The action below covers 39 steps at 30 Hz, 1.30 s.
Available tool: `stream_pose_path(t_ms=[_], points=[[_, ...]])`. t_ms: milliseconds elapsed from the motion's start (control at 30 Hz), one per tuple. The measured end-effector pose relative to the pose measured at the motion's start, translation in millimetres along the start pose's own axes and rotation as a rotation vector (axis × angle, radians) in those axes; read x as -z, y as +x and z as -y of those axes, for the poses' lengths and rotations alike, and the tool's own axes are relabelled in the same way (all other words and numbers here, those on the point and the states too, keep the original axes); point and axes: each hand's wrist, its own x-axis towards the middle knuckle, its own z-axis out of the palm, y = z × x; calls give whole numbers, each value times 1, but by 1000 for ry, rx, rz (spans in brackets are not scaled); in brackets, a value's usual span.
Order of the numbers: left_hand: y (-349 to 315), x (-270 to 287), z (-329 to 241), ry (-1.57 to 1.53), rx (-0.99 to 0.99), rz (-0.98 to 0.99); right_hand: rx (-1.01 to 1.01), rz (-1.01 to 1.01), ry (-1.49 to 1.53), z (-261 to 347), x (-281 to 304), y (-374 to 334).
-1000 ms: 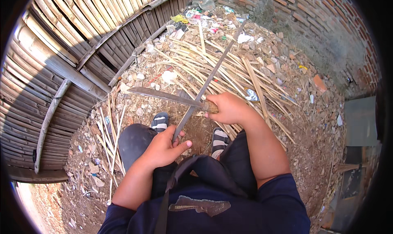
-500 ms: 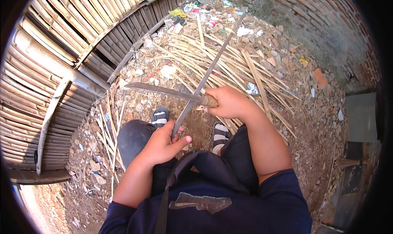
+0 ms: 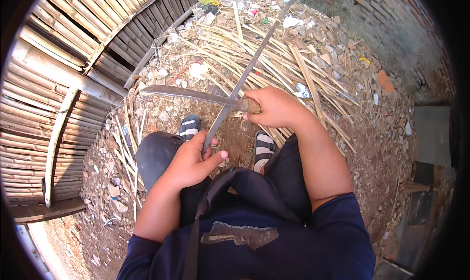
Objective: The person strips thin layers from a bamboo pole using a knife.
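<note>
My right hand [image 3: 275,107] is closed round the wooden handle [image 3: 251,106] of a machete. Its long metal blade [image 3: 188,93] points left, lying across a long, narrow grey-brown strip [image 3: 253,59], probably bamboo. Blade and strip cross close to the handle; they appear to touch there. Near my left knee, my left hand [image 3: 192,161] grips the strip's lower end, fingers curled round it and thumb sticking out to the right. From that hand the strip slants away up and to the right, over the pale strips on the ground.
A loose pile of pale split strips [image 3: 279,76] lies ahead on rubble and litter. More strips [image 3: 128,155] lie left of my knee. A bamboo wall [image 3: 44,128] stands on the left, a brick wall [image 3: 372,30] at the far right. My sandalled feet [image 3: 264,150] are below the blade.
The whole view has shifted slightly, so the ground and both hands sit higher in the picture. Both grips are the same, and the blade still crosses the strip near the handle.
</note>
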Motion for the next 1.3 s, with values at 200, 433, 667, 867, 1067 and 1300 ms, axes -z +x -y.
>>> stream_pose_path(t_ms=[200, 433, 667, 867, 1067, 1300], points=[[0, 0, 2, -17, 2, 3, -57, 45, -45, 5, 3, 1], [2, -2, 7, -33, -40, -41, -31, 29, -26, -1, 0, 2], [1, -3, 7, -68, -26, -36, 0, 2, 1, -4, -3, 1], [0, -4, 7, -78, -29, -55, -45, 36, -10, 0, -1, 1], [0, -3, 5, -53, -37, -51, -52, 21, -41, 3, 1, 1], [0, -4, 7, -85, -31, -44, -73, 38, -34, 4, 2, 1]])
